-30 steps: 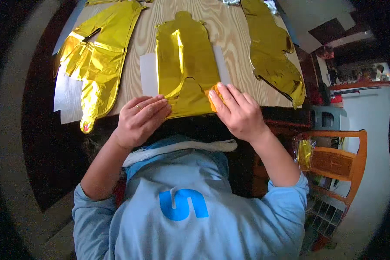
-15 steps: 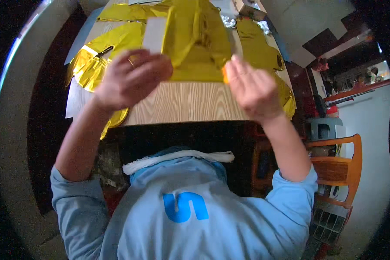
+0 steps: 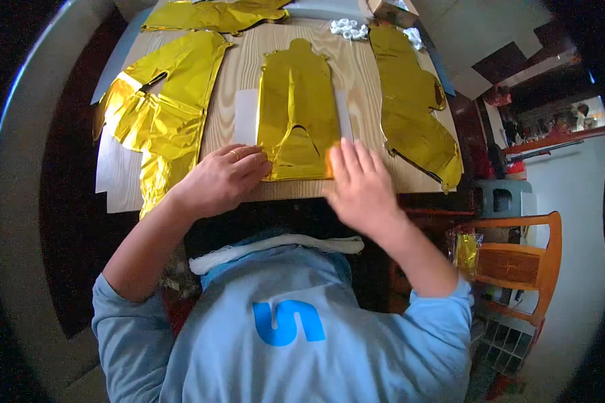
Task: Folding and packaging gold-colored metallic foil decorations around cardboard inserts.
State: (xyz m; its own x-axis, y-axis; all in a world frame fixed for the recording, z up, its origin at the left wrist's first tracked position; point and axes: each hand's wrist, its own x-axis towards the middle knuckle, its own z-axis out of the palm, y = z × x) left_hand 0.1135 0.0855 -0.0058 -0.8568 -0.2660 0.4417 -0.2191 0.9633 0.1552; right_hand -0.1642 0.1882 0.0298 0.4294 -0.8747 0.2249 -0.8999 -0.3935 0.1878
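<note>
A flattened gold foil balloon (image 3: 296, 94) lies in front of me on the wood-grain table (image 3: 235, 74), its straight lower edge near the table's front. Part of a white sheet (image 3: 247, 114) shows from under both its sides. At the lower left corner, my left hand (image 3: 225, 176) has its fingers curled together on the foil; its thumb is hidden. My right hand (image 3: 363, 188) rests at the lower right corner, fingers stretched out along the edge. Something small and orange (image 3: 330, 161) shows by its fingertips; I cannot tell what it is.
Other flat gold foil balloons lie at the left (image 3: 175, 94), the right (image 3: 410, 87) and the far left (image 3: 215, 15). White crumpled bits (image 3: 348, 29) and an open box (image 3: 393, 12) sit at the far right. A wooden chair (image 3: 517, 262) stands to the right, beside a grey stool (image 3: 503, 196).
The foil balloon, held up off the table before, has come down toward me and now lies flat. Both hands have lowered with it, and the right fingers have straightened.
</note>
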